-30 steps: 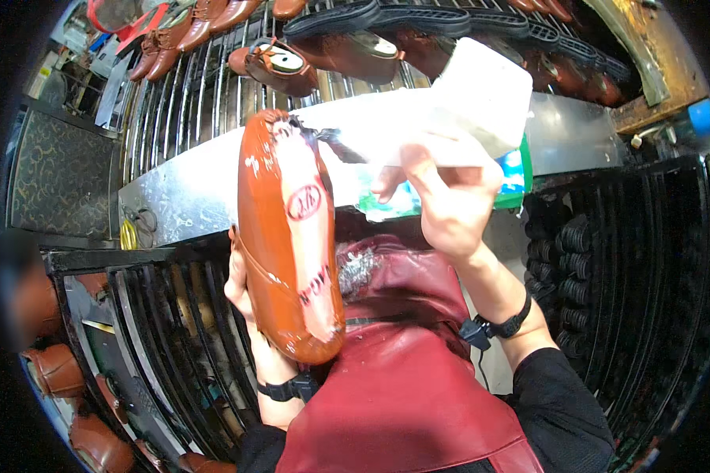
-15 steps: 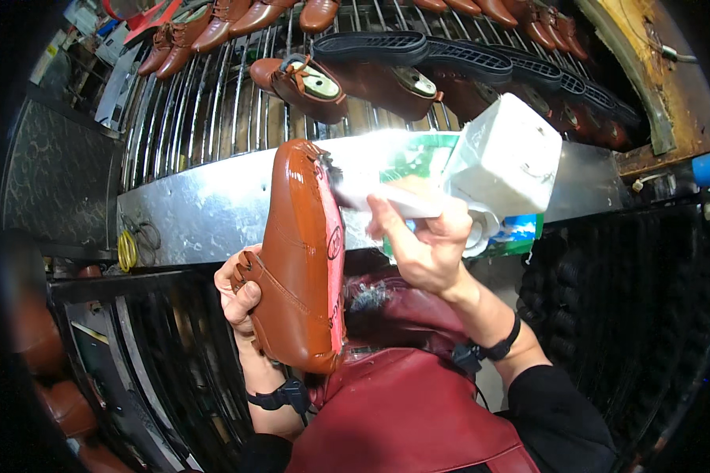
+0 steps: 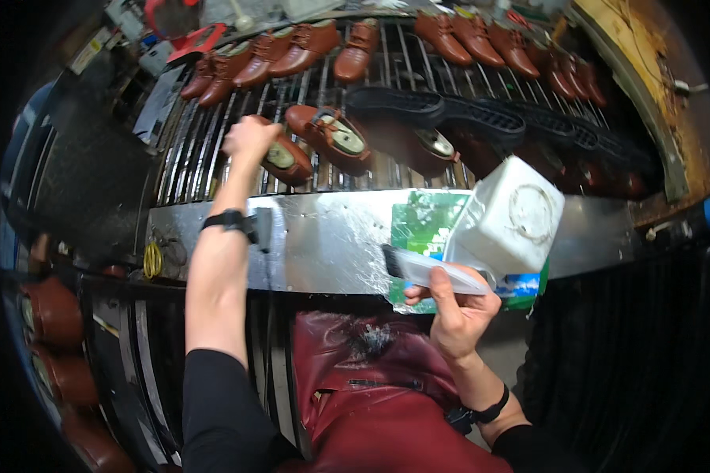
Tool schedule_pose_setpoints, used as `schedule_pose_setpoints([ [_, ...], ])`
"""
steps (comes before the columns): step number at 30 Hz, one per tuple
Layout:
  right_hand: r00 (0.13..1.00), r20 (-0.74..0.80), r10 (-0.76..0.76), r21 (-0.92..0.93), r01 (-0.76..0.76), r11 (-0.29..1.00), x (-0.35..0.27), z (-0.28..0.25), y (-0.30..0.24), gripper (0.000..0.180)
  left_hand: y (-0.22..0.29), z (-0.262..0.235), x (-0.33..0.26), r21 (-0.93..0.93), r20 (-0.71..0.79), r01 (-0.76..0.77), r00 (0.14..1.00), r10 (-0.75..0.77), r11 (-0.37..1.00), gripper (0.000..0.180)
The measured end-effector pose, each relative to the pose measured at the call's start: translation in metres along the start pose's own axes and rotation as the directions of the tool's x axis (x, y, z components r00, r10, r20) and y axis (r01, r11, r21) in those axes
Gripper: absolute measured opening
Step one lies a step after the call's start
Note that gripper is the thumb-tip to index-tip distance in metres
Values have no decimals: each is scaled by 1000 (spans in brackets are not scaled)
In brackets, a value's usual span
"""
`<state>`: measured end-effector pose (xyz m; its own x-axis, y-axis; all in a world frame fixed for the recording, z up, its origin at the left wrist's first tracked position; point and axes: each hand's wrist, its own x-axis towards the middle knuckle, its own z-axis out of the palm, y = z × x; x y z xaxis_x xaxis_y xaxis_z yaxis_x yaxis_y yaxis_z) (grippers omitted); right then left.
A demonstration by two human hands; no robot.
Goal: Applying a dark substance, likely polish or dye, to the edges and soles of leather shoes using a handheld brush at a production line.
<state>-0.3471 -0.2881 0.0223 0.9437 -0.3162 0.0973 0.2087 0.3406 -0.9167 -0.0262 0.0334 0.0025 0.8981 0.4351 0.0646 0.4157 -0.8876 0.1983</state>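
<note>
My left hand [image 3: 249, 140] reaches far out over the rack, its fingers closed round the toe end of a brown leather shoe [image 3: 290, 163]. That shoe rests upright on the metal bars, its pale insole showing through the opening. Close in front of me, my right hand [image 3: 459, 315] grips a flat brush [image 3: 426, 270] by its whitish handle; the dark bristles point left. Just beyond the brush stands a white square plastic container [image 3: 519, 211] on a green printed sheet [image 3: 424, 214].
A metal ledge [image 3: 323, 236] runs along the rack of bars [image 3: 188, 158]. Another brown shoe [image 3: 335, 142] sits beside the held one. Black soles [image 3: 481, 118] lie in a row to the right. Laced brown shoes [image 3: 308, 49] line the back. More shoes [image 3: 55, 319] stand at lower left.
The brown shoe has gone from in front of me to the rack, with my left hand on it. My right hand has drawn the brush away, nearer to me.
</note>
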Motion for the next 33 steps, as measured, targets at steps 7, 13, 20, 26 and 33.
schedule_pose_setpoints([
  [7,998,-57,-16,-18,15,1000,-9,-20,13,12,-21,-6,-105,-347,-124,-102,990,62,932,103],
  [13,991,20,135,-63,-134,989,-1,-85,26,40,-157,-48,-382,-533,-546,-317,837,-33,784,17],
  [20,968,152,199,7,-202,979,-27,-74,19,34,-361,-202,-618,481,-708,755,634,-310,446,42],
  [26,962,108,251,116,-263,958,-41,-32,13,18,-387,-226,-663,-792,-257,393,480,-839,467,46],
  [33,994,-66,-85,-192,71,979,-35,-91,5,21,-341,-152,-563,-262,-402,-34,912,-77,964,45],
])
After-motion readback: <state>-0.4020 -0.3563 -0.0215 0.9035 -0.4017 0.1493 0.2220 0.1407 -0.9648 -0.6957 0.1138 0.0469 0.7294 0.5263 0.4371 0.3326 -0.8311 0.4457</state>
